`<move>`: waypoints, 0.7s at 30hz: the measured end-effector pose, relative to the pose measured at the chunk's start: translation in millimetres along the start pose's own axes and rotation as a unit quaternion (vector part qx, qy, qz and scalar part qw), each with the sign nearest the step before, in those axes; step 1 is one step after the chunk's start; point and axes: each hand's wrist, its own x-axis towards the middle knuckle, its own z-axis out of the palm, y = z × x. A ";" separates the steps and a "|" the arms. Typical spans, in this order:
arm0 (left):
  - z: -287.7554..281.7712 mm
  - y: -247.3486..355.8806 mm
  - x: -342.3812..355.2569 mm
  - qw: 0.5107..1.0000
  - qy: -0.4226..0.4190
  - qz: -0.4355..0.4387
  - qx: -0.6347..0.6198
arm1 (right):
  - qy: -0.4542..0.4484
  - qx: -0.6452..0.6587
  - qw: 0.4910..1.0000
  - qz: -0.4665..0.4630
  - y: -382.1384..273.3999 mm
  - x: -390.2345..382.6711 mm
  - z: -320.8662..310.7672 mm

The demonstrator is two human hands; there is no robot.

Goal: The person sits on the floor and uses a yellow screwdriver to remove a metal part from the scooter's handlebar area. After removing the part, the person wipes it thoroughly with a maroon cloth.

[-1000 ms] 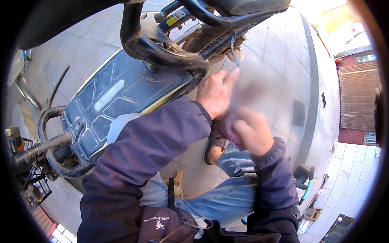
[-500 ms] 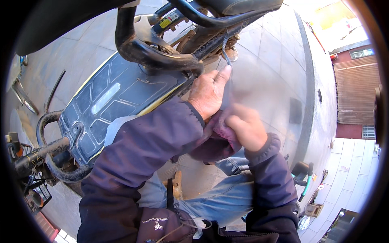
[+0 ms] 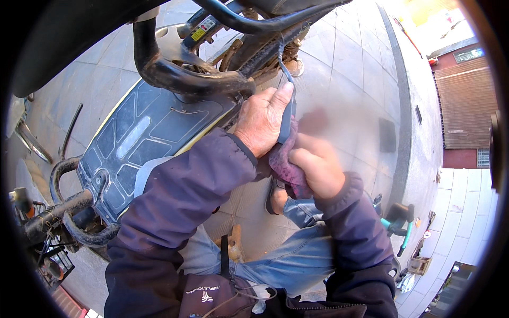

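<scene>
My left hand (image 3: 261, 123) is closed round a dark blue-grey flat oblong piece (image 3: 287, 123), its thumb near the upper end. From that end a grey cable (image 3: 284, 64) runs up to the underside of the vehicle's frame. In my closed right hand (image 3: 319, 165) is a crumpled purple cloth (image 3: 289, 161), which lies against the lower part of the oblong piece. My fingers hide part of both things.
A scooter-like vehicle's dark footboard (image 3: 143, 139) lies to the left, below a thick bent black tube (image 3: 185, 79). Pale paving (image 3: 355, 79) spreads to the right. A tool with a teal handle (image 3: 406, 238) stands at the lower right.
Both hands have shifted slightly left in the picture, as has the vehicle. The oblong piece now shows below my left hand, and the right hand with the cloth is less blurred.
</scene>
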 end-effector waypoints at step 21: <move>-7.8 1.2 4.2 0.995 0.030 -0.016 0.089 | -0.007 -0.070 0.996 -0.060 -5.1 5.4 0.0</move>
